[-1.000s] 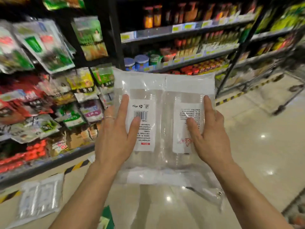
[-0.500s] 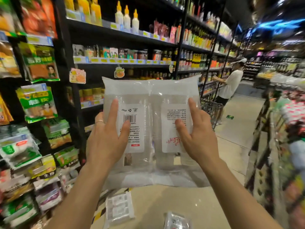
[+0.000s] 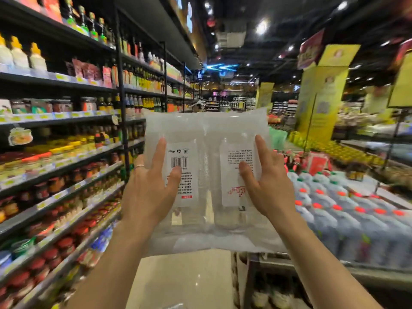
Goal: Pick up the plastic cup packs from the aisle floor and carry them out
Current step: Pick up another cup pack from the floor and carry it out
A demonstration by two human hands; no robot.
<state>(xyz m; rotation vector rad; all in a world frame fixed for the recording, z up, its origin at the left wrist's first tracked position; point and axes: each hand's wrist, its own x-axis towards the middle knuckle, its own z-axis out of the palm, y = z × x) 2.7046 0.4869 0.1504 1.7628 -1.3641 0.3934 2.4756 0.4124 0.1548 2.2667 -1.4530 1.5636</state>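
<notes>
**two clear packs held up in a shop aisle**

the plastic cup packs (image 3: 205, 134) were off the ground and held upright at chest height in the middle of the view, side by side, with their printed faces turned toward the camera. the pack on the left carried a barcode label (image 3: 185, 181); the pack on the right carried a text label (image 3: 231, 172) with red script near its lower end.

the left hand (image 3: 146, 197) gripped the left edge of the packs, thumb and forefinger spread on the near face. its other fingers passed round the outer edge, out of sight. a ring (image 3: 139, 167) showed on one of them. the right hand (image 3: 270, 192) gripped the right edge in mirror fashion, its thumb pressed on the text label. neither hand was fully closed; both were part-open round the plastic.

stocked shelves (image 3: 66, 121) of bottles and jars ran along the left. capped water jugs (image 3: 347, 221) lay low on the right, with a yellow pillar (image 3: 321, 94) beyond them. pale floor (image 3: 185, 279) showed below the packs, between the forearms.
</notes>
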